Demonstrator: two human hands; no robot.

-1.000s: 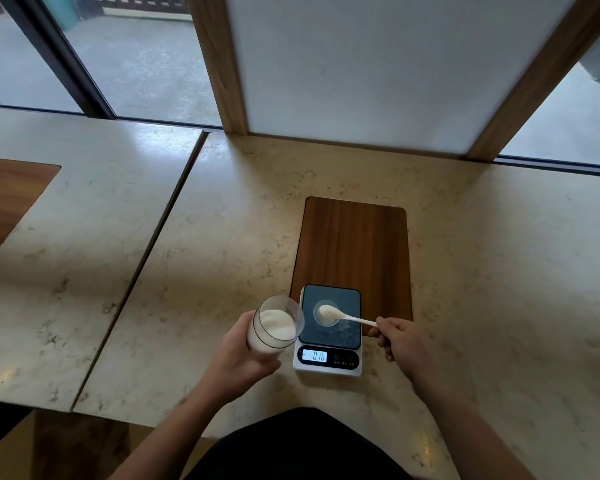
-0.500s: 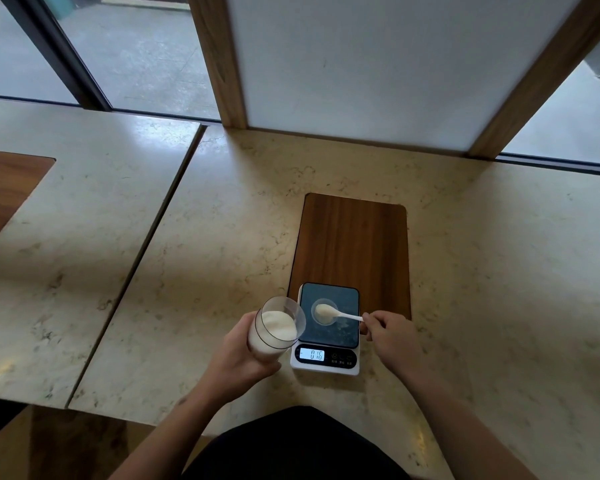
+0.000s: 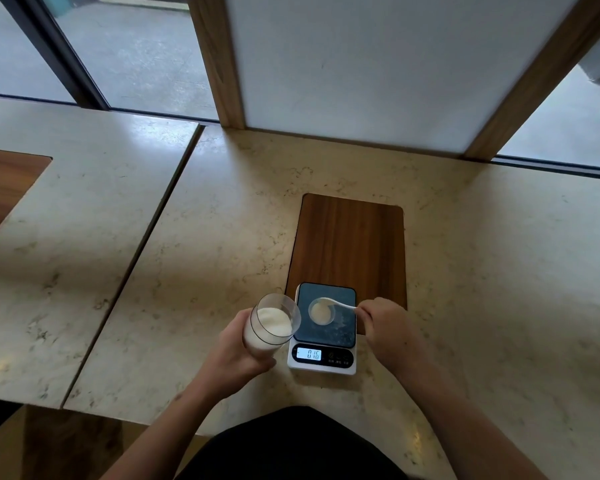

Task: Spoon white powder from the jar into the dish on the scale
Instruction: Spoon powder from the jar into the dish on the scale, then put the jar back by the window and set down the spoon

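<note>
A marble counter (image 3: 465,271) holds a wooden board (image 3: 350,244) and scale (image 3: 324,344). The left hand (image 3: 236,351) still grips the tilted powder jar (image 3: 272,323) beside it. The right hand (image 3: 385,323) pinches the spoon (image 3: 336,303), now lifted and tipped over the small dish (image 3: 321,311) of powder.

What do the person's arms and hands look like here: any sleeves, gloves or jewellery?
Both forearms are bare up to the frame's edge, with no sleeves in view. The left hand and right hand wear no gloves, and no rings, watch or bands show on the fingers or wrists. A small dark mark sits on the left forearm. Dark clothing shows at the bottom between the arms.
</note>
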